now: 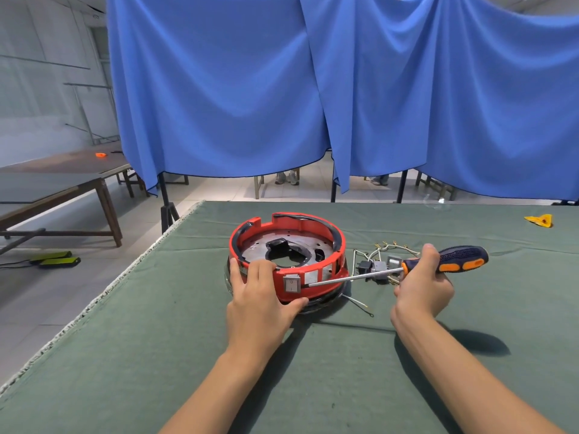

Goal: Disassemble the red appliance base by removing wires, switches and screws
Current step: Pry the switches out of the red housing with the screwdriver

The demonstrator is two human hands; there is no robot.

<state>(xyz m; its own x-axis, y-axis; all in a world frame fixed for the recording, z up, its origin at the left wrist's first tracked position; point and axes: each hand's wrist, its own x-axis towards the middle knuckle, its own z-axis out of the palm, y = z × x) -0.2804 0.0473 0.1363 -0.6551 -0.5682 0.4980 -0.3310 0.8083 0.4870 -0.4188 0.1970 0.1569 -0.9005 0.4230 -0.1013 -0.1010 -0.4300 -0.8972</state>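
The left hand grasps the near wall of the red appliance base, pinning it to the green counter so it cannot turn. The right hand is clenched around the screwdriver, whose tip meets the grey switch just beside the left thumb, probably to pry it out. Switches and wires already freed lie just beyond the right hand.

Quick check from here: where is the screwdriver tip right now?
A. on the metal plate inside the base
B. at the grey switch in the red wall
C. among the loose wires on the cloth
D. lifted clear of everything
B: the screwdriver shaft ends beside the grey switch in the red base.
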